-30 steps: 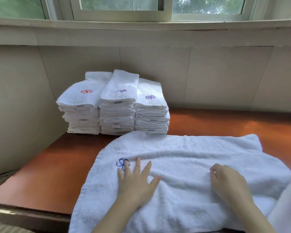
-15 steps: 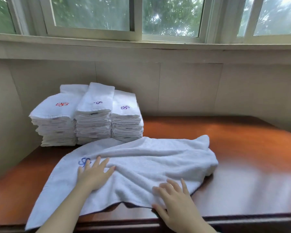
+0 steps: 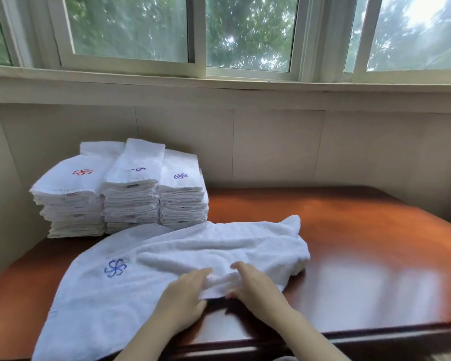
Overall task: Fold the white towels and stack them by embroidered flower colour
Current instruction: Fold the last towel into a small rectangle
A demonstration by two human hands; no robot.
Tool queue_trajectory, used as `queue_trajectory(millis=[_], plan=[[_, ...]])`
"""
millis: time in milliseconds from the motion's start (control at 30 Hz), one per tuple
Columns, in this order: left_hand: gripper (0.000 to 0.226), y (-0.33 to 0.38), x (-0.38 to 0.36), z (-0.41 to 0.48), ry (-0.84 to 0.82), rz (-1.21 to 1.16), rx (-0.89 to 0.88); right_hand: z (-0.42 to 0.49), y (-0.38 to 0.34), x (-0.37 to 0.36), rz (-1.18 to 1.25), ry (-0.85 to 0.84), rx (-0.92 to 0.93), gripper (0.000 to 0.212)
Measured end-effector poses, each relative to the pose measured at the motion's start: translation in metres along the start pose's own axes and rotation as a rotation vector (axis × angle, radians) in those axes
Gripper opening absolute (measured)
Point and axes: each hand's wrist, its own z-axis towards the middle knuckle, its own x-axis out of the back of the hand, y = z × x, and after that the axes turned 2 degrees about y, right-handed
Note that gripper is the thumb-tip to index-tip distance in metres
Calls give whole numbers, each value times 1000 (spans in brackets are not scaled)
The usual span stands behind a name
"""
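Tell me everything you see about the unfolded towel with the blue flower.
The unfolded towel is white terry cloth, soft and rumpled, with a blue embroidered flower near its left end. It lies spread on the brown table, its near left corner hanging over the front edge. Its far edge lies close to the folded stacks. The left hand and right hand grip its near edge side by side.

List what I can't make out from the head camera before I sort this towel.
All head view:
- Middle stack of folded white towels: top flower too small, half folded under; colour unclear.
- Rear stack of white towels: embroidery hidden by the red-flower stack in front.
- Spread white towel with blue flower: near-left corner cut off by the bottom edge.
- Left hand and right hand: grip unclear, motion blur, fingertips buried in cloth.
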Motion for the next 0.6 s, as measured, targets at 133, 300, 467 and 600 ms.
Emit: queue_trajectory(millis=[133,300,467,600], plan=[[53,-1,1,10,197,-34,143,-1,22,14,-329,117,75,19],[49,-6,17,9,427,51,98,13,47,62,-585,225,-183,17],[47,-18,29,3,576,198,105,31,51,91,-733,241,-331,24],[45,-35,59,-8,639,193,239,32,61,111,-676,209,-475,27]])
